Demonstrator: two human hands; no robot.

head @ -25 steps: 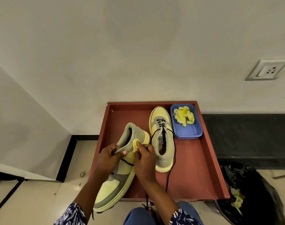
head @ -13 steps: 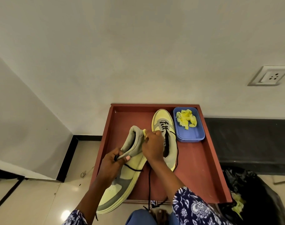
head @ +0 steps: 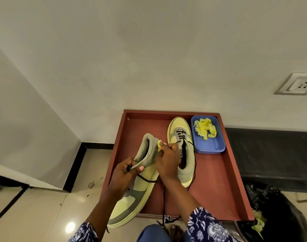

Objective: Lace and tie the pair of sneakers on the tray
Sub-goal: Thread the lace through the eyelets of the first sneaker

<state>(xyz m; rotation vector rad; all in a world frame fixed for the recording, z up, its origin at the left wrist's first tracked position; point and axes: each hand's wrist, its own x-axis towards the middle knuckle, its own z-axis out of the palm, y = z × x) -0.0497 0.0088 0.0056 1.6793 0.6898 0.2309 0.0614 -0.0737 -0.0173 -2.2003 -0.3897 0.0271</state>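
Since half a second ago little has moved: the right hand [head: 167,160] stays at the collar of the lifted shoe with the same yellow wad, and the left hand [head: 125,172] has not left its grip.

The left hand holds the grey and pale-yellow sneaker with no lacing [head: 131,196] at the edge of its opening, thumb on the outer side and fingers curled, and a black lace end [head: 145,179] comes out of this grip. This sneaker is tilted, heel raised toward 12 o'clock, toe hanging over the near rim of the reddish-brown rectangular tray [head: 222,186] at about 7 o'clock. The right hand is curled and pinches a crumpled yellow paper wad [head: 160,144] at the sneaker's collar.

At 1 o'clock from the hands, the second grey and pale-yellow sneaker [head: 181,137] lies flat on the tray, toe toward the wall, with black lace in its front eyelets. Its loose black lace [head: 194,165] runs down its right side. At 3 o'clock of its toe, just beside it, stands a blue rectangular plastic box [head: 210,145] with crumpled yellow paper pieces [head: 204,131] inside.

A black bin bag [head: 278,212] lies at 4 o'clock, beside the tray's near right corner.
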